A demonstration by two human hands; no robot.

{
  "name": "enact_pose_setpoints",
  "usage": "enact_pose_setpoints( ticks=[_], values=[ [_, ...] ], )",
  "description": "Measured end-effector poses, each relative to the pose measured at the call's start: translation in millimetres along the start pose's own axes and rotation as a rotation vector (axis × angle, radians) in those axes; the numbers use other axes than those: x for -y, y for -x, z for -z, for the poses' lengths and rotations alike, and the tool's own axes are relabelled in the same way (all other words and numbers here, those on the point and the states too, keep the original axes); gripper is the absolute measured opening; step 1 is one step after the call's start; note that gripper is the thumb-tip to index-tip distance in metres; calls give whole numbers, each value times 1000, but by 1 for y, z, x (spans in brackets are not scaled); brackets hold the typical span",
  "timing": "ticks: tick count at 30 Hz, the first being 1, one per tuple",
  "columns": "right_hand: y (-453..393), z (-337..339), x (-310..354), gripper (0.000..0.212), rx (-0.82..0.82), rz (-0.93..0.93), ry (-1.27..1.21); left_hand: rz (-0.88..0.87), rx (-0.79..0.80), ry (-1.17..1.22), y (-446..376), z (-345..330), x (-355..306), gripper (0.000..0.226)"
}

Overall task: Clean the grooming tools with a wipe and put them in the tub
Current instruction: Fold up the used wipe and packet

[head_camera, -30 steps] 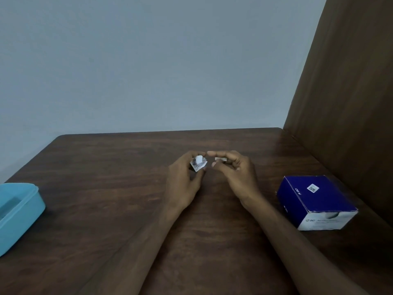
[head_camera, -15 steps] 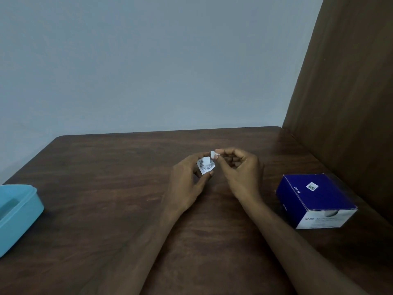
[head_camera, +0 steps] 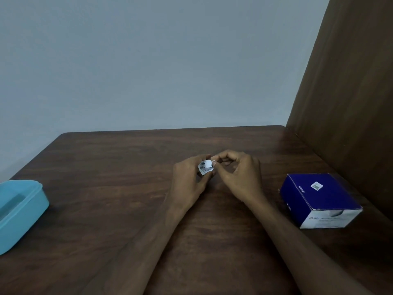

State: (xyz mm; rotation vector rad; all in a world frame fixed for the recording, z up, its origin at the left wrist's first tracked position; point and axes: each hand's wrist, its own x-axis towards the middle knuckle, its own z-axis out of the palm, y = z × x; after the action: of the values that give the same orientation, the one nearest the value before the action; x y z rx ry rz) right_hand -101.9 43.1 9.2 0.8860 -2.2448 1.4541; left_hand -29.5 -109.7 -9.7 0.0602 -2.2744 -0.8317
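Centrally, above the middle of the table, the fingertips of both hands meet on a small white wipe packet with dark print. The left hand grips the packet between thumb and curled fingers, printed face toward the camera. The right hand has its fingers curled and pinches the packet's upper right corner, at about 2 o'clock on the packet; whether the packet is torn open cannot be told. Both forearms run from the lower edge of the view up to the hands. A blue tub stands at 9 o'clock from the hands, well apart from them, at the left edge of the table and partly cut off by the view. A dark blue box with a white front panel lies at 4 o'clock from the hands, near a brown wooden panel that rises along the table's right side. A plain grey wall stands at 12 o'clock behind the table.
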Motion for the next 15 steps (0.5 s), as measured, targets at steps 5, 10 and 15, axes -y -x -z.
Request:
enact_pose_setpoints(
  ticks=[5,10,15],
  values=[
    [-1,4,-2,10,24,95,107,7,29,15,0,1,-1,23],
    [-3,5,-3,10,10,27,44,-22,91,61,1,3,-6,22],
    [-2,3,-2,10,25,-42,-36,-38,159,113,1,6,-9,14]
  ],
)
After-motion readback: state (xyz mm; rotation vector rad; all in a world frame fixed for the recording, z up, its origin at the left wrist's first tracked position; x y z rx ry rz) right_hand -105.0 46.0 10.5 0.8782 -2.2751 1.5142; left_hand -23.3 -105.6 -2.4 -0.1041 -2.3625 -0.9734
